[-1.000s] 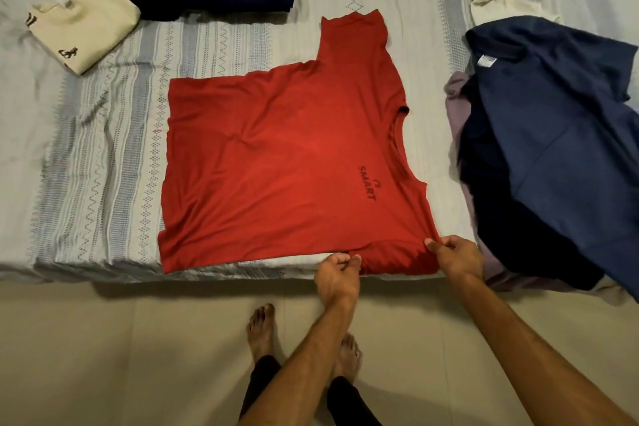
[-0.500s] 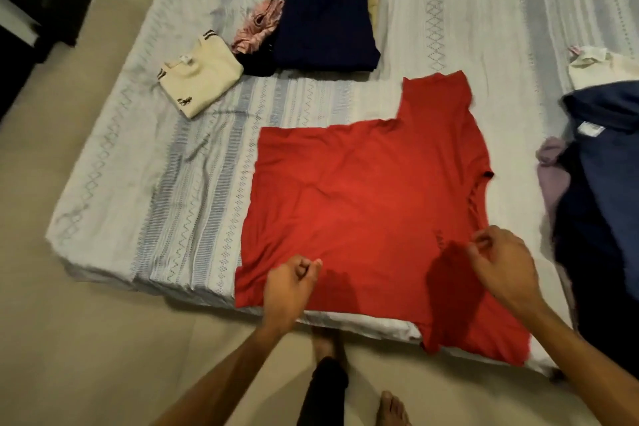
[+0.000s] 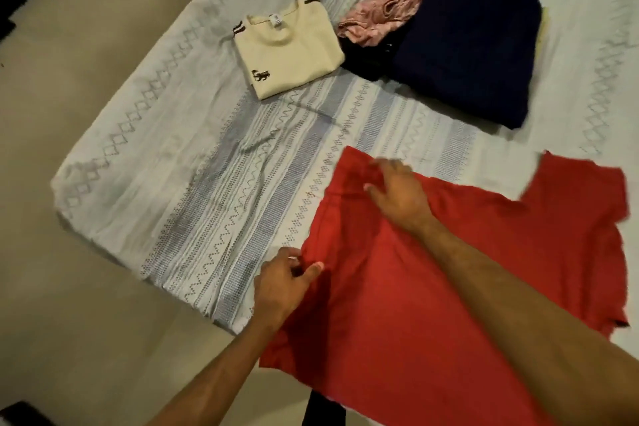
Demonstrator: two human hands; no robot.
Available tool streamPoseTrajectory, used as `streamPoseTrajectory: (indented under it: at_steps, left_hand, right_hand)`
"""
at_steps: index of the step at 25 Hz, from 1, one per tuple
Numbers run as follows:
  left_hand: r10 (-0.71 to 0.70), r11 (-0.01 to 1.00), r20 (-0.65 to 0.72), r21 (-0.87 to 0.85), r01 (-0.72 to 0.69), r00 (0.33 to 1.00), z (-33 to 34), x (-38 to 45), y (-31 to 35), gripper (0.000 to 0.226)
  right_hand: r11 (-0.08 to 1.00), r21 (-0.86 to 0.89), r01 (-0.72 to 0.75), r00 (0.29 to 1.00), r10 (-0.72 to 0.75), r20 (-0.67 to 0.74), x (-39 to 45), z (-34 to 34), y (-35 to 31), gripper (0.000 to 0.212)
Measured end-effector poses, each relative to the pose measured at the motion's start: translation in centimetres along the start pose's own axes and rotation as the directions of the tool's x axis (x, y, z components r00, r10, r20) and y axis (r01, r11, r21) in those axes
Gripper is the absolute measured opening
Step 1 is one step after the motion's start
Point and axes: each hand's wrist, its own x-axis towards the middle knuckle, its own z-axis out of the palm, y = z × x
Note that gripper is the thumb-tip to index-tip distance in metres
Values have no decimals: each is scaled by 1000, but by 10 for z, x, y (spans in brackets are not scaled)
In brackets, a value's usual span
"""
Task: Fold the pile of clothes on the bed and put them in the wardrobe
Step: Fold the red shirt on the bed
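The red T-shirt (image 3: 432, 270) is lying spread across the bed (image 3: 207, 201) at lower right. The left hand (image 3: 281, 282) is pinching its hem edge, while the right hand (image 3: 397, 192) is gripping bunched fabric near the far hem corner.

The person's 2 forearms are bare, with no sleeves, watch or rings showing on the left hand (image 3: 281, 284) or the right hand (image 3: 397, 192). Low between the arms, a dark trouser leg (image 3: 323, 408) shows.
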Motion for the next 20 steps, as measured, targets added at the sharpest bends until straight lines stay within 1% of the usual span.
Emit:
streamPoseTrajectory:
  at_steps: [2,4,5,6,8,9,10,12,13,14,16,17,18,20]
  left_hand:
    - [34,997,1,72,-34,999,-2,15,11,57]
    - [55,992,-1,116,-55,998,-6,25,15,57]
    - [65,988,17,137,-67,998,-8,26,14,54]
    - [75,983,57,163,-84,996,-11,25,13,49]
    - [96,958,144,254,-130,985,-24,18,5,50]
    - [96,934,174,325,-149,980,-31,13,-3,53]
    - [96,902,192,398,-167,977,-39,8,-14,55]
    - [48,869,246,467,-162,968,-51,-8,-37,59]
    - [11,868,270,475,-143,963,-56,-19,-46,61]
    - [-31,860,293,495,-124,956,-58,-31,-52,62]
    - [-70,830,325,544,-126,943,-52,-55,-63,59]
    - [-66,832,325,540,-128,943,-47,-65,-70,55]
    - [-50,870,310,480,-111,949,-44,-72,-76,49]
    - [-53,974,291,227,-15,955,-44,-85,-89,40]
  right_hand:
    - [997,-42,-62,998,62,-1,50,-3,-17,63]
    - [981,-156,-114,992,122,42,85,2,-27,65]
    - [970,-221,-98,989,120,89,99,4,-29,59]
    - [968,-244,-66,982,106,156,109,4,-30,48]
    - [975,-223,-3,956,69,286,124,-5,-32,26]
    - [979,-203,22,958,37,285,132,-11,-32,20]
    - [985,-170,25,974,14,226,139,-17,-30,18]
    - [997,-78,11,996,-5,87,146,-21,-25,21]
    - [999,-47,-7,997,10,75,145,-19,-21,24]
    - [999,-30,-27,994,30,102,144,-17,-19,30]
    - [999,-23,-41,988,44,146,131,-13,-19,51]
    - [998,-53,-31,990,37,136,120,-13,-19,61]
    - [994,-110,-20,993,32,110,108,-13,-19,68]
    - [977,-211,1,1000,5,30,69,-17,-12,67]
